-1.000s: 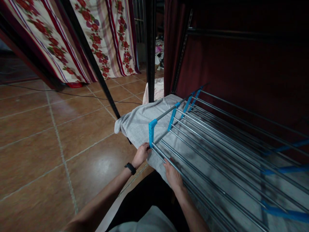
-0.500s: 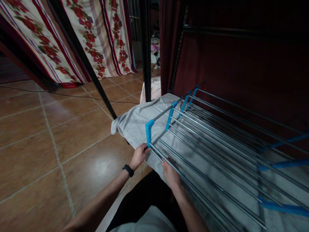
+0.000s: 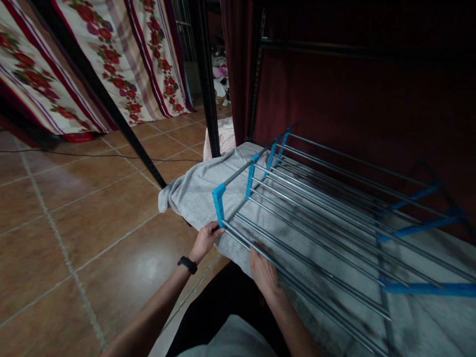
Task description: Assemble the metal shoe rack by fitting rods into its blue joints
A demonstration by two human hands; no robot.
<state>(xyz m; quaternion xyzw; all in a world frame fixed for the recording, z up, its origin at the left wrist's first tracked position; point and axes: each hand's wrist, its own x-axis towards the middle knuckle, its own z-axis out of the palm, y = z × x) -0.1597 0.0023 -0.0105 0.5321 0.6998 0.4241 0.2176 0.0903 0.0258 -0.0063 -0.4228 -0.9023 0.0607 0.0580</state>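
Note:
A rack of thin metal tubes with blue plastic joints (image 3: 250, 181) lies over a grey cloth in front of me. My left hand (image 3: 204, 243), with a black band at the wrist, pinches the near-left corner, at the foot of the blue corner piece (image 3: 218, 206). Further right along the same edge, my right hand (image 3: 263, 270) has its fingers curled at the front metal tube (image 3: 236, 234); some fingertips are hidden beneath it. On the far right, blue side pieces (image 3: 435, 288) join the other tube ends.
Grey cloth (image 3: 203, 191) covers the surface under the rack and hangs over its left edge. Black metal posts (image 3: 208, 84) rise behind it. A dark red curtain (image 3: 316, 94) backs the rack. Tiled floor (image 3: 122, 213) with a thin cable (image 3: 148, 159) stretches left, towards a flowered curtain (image 3: 111, 64).
The view has turned slightly right, so the rack sits further left in the picture and more of its right end shows. Both hands keep their places at the near edge.

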